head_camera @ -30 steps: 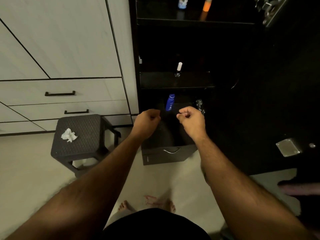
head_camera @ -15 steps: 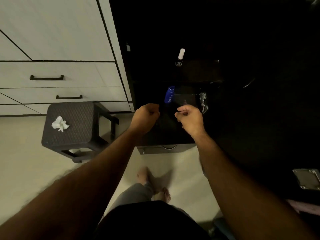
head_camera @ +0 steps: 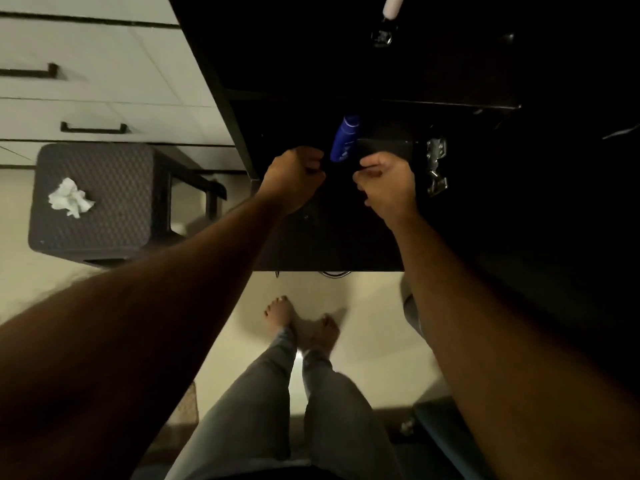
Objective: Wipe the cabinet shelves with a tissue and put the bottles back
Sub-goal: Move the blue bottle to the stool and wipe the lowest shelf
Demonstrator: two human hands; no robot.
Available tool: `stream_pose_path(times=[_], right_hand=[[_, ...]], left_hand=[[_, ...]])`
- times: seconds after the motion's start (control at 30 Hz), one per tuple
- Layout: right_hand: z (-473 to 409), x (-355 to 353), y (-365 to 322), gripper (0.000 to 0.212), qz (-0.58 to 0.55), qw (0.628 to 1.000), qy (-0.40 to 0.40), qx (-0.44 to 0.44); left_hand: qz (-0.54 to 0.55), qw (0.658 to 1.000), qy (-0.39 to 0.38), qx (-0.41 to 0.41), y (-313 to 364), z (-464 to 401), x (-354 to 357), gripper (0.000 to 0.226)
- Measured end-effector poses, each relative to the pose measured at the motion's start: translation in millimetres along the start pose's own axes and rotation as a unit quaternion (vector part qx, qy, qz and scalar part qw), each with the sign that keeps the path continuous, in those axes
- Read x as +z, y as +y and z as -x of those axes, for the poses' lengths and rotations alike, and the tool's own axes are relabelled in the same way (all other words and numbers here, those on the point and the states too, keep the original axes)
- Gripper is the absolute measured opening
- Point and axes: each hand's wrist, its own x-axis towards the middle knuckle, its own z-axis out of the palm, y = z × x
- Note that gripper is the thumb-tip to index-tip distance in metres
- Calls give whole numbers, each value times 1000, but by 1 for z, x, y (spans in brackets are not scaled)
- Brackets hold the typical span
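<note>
Below the dark cabinet (head_camera: 346, 64) shelf, our two hands meet in front of the lowest compartment. Our left hand (head_camera: 294, 181) is curled into a fist, and our right hand (head_camera: 388, 185) has its fingers curled too, thumb pressed toward the forefinger; the spot is so dim that we cannot tell whether either hand pinches anything. The hands sit close together but do not touch.

Just behind and between them a blue bottle (head_camera: 344, 138) stands on the low shelf, tilted a little in our view. Higher up, on the shelf above, a small bottle with a white cap (head_camera: 391, 8) stands near the top edge of the view. A metal hinge (head_camera: 436, 168) glints just to the right of our right hand.

Off to the left a dark woven stool (head_camera: 104, 202) stands on the pale floor beside white drawers (head_camera: 104, 81) with black handles. A crumpled white tissue (head_camera: 71, 197) lies on the stool's top, well apart from both hands. Our bare feet (head_camera: 301, 323) show below.
</note>
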Motion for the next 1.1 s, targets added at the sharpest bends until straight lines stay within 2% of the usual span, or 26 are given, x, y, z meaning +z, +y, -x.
stream_pose_path(times=[0.27, 0.4, 0.77, 1.1], right_hand=[[-54, 26, 41, 51, 45, 999, 18, -6], [-81, 31, 39, 57, 32, 999, 26, -20], [-105, 44, 46, 32, 79, 995, -9, -62], [-78, 37, 53, 22, 18, 998, -17, -54]], left_hand=[[25, 996, 86, -13, -19, -48, 50, 54], [62, 991, 116, 5, -20, -70, 56, 60], [74, 989, 127, -4, -22, -82, 73, 42], [118, 988, 97, -2, -22, -58, 77, 34]])
